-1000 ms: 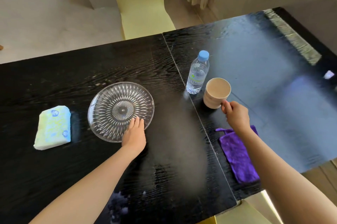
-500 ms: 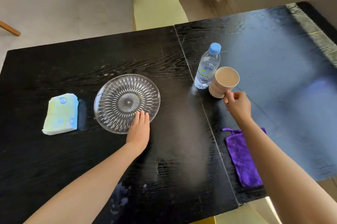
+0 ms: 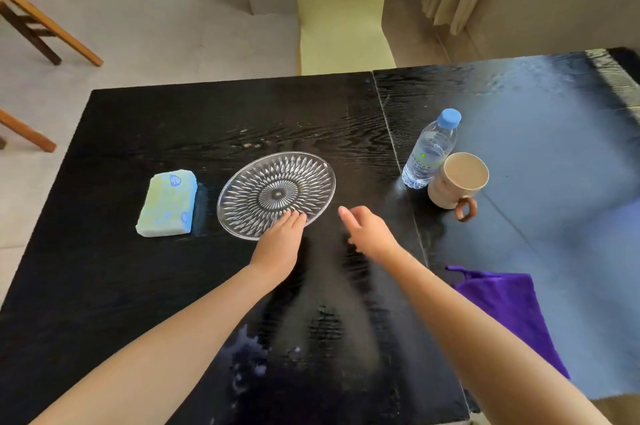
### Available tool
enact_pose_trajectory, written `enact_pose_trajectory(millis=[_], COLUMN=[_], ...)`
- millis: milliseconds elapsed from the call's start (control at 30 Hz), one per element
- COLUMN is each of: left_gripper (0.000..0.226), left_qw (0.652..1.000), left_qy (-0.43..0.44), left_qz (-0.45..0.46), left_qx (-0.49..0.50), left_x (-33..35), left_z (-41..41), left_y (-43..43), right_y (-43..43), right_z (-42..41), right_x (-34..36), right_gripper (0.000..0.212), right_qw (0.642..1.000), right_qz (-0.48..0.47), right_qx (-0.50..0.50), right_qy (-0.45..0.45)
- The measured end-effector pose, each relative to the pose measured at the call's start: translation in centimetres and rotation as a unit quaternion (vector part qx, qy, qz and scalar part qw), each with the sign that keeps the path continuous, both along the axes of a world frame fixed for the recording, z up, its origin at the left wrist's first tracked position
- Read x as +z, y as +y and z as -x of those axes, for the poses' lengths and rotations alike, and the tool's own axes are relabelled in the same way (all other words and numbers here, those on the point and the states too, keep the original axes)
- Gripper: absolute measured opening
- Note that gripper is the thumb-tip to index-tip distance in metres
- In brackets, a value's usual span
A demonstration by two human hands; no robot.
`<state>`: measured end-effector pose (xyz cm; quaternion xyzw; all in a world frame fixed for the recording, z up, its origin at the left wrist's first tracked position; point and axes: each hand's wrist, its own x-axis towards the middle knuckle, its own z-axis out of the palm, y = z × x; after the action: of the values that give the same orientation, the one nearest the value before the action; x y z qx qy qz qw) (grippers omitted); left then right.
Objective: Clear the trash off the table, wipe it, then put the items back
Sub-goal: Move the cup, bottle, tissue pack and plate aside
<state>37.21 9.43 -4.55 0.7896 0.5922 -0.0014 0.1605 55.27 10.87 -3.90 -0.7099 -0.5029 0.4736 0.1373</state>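
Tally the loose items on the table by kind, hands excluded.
Glass plate: 1
Blue-green soft pack: 1
Water bottle: 1
Mug: 1
Purple cloth: 1
Total: 5

Glossy black wood-grain table (image 3: 173, 120); clear cut-glass plate (image 3: 277, 194) under the left hand (image 3: 278, 244); matt ceramic mug (image 3: 457, 182), clear plastic bottle (image 3: 427, 156), fuzzy purple cloth (image 3: 509, 307) to the right.
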Motion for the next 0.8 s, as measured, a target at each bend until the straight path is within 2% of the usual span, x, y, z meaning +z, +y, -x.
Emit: enact_pose_trajectory(millis=[67,133,267,367,467,567,667,733,800], left_gripper=[0.058,0.058,0.041,0.040,0.047,0.060,0.067,0.063,0.052], left_qw=[1.000,0.999,0.985,0.976,0.960,0.946,0.942,0.946,0.950], left_qy=[0.002,-0.017,-0.145,-0.188,-0.169,-0.064,0.027,0.046,0.032], left_qz=[0.008,0.028,0.089,0.029,-0.039,-0.012,0.081,0.127,0.117], left_qx=[-0.004,-0.006,0.028,0.101,0.219,0.319,0.324,0.293,0.287], left_x=[0.8,1.2,1.6,1.9,1.1,-0.8,-2.9,-3.8,-4.3], left_z=[0.3,0.8,3.0,6.4,11.4,16.5,19.9,20.5,20.6], left_y=[-0.1,-0.1,0.3,1.1,2.3,3.4,4.2,4.5,4.7], right_y=[1.4,2.4,3.1,3.1,2.8,2.0,1.0,0.3,-0.5], right_z=[3.0,5.3,7.8,8.5,8.8,9.2,9.6,9.7,9.6], right_x=[-0.1,-0.2,-0.4,-0.5,-0.6,-0.4,-0.1,0.1,0.5], right_gripper=[0.045,0.035,0.015,0.013,0.012,0.013,0.014,0.015,0.016], right_qw=[0.986,0.972,0.962,0.963,0.957,0.948,0.939,0.936,0.934], right_qz=[0.096,0.123,0.091,0.059,0.039,0.032,0.036,0.032,0.025], right_qx=[-0.058,-0.084,-0.170,-0.193,-0.221,-0.251,-0.283,-0.301,-0.315], right_qy=[0.127,0.181,0.191,0.180,0.186,0.193,0.190,0.182,0.166])
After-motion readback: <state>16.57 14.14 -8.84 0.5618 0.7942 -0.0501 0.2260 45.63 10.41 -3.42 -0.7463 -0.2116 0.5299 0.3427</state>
